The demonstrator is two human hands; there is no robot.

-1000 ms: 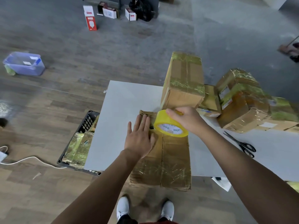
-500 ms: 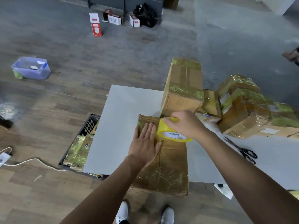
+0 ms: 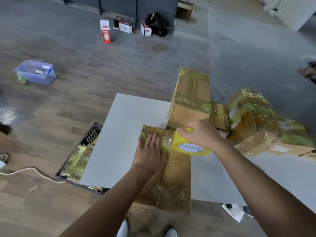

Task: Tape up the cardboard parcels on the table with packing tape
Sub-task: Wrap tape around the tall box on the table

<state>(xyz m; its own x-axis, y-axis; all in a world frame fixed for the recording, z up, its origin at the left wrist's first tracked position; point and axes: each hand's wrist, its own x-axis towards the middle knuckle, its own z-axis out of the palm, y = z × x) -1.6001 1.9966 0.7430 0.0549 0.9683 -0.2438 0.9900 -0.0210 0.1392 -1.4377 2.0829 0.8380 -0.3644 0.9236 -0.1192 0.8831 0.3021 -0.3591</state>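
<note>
1. Table [image 3: 130, 120]: a white top that carries all the parcels at working height.
2. Heap of parcels [image 3: 253, 127]: piled at the far right and thickly wrapped in glossy yellowish tape. They are probably finished and set aside to leave working room.
3. Flat parcel [image 3: 176, 182]: the one being taped. It lies at the table's near edge with its near end overhanging toward the person and its far end just before the upright parcel [image 3: 193, 93]. The cardboard is brown and creased. Crinkled tape shines on the near end and the far-left corner, and the middle is bare along a visible seam.
4. Left hand [image 3: 150, 154]: laid flat on the parcel's far end, fingers straight and close together. This likely steadies the box and smooths the tape onto it.
5. Right hand [image 3: 203, 134]: fingers curled over the tape roll [image 3: 189, 146] and clamped on its rim, placed to draw tape rightward across the parcel.
6. Tape roll: yellow with a printed core label, held tilted at the parcel's far-right corner.
7. Tape strip [image 3: 166, 142]: a clear, glossy band running from the left fingertips to the roll.
</note>
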